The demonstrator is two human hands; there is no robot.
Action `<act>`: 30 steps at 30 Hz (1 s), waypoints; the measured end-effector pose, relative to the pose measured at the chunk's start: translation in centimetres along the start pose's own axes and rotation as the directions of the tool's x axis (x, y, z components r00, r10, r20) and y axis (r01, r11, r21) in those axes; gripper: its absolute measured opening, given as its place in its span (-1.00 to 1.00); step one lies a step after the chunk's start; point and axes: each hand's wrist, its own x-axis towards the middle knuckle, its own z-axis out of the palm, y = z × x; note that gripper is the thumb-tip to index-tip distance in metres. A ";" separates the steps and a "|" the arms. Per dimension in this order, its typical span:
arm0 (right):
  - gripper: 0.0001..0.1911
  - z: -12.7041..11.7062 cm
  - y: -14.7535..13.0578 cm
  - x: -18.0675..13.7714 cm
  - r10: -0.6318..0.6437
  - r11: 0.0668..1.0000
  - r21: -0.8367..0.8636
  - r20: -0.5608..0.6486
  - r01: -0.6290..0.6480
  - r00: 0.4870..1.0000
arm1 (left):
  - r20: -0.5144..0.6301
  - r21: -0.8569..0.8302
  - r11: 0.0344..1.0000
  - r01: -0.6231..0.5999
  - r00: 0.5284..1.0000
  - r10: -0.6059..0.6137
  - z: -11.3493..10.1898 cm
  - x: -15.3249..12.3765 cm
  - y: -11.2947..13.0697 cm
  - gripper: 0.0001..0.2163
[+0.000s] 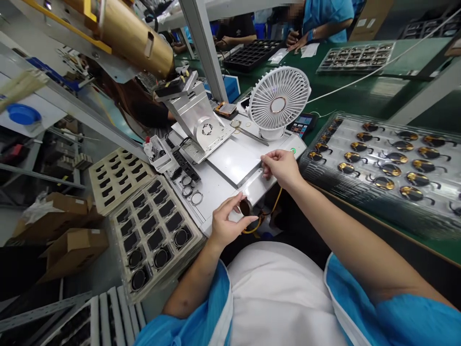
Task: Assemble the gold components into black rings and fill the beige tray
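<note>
- Head view: I judge a slackened left hand could drop the small round part past the white station.
- Its thumb and fingers pinch the part, nearer the wearer than the white fan.
- Closer to the fan, the right hand curls its fingers; I cannot tell whether it grips anything.

Standing upright, a round white fan, with a dark flat device just beside its base and a blue-and-white box near the foot of a grey post. Across the green surface, a black compartmented tray, white papers near a person in blue, and a clear tray of small parts. Far left, cardboard boxes, well below a round blue thing.
</note>
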 end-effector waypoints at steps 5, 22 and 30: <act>-0.57 -0.9 0.5 -5.4 -0.087 0.996 0.002 0.194 0.088 0.977 | -0.040 0.076 0.997 -0.002 0.999 0.006 0.6 -1.1 -0.4 -0.24; -0.56 -0.3 2.2 -12.1 0.111 0.986 -0.154 0.346 -0.061 0.931 | -0.017 -0.014 0.999 0.029 0.999 -0.029 0.9 -1.5 0.0 -0.26; -0.62 -0.3 2.5 -12.0 0.149 0.978 -0.190 0.340 -0.088 0.929 | -0.015 0.088 0.996 -0.005 1.000 0.007 0.8 -1.3 0.3 -0.30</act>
